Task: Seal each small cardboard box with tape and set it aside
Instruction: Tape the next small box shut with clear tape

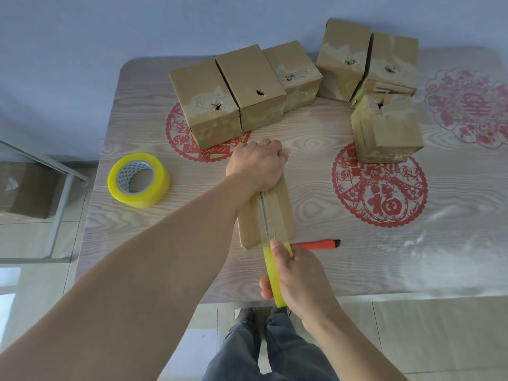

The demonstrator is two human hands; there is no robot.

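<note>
While hands (257,163) apparently press it, box (276,215) lies lengthwise away.

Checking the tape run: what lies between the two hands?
In the head view, the box top, with a tape strip running along its seam from the left hand to the roll in the right hand.

The left hand (257,163) covers the far end of the flat brown cardboard box (265,215), the right hand (297,279) hides much of the yellow tape roll (272,273) and the orange-handled cutter's (316,244) near end, and both forearms leave the frame's bottom edge.
</note>
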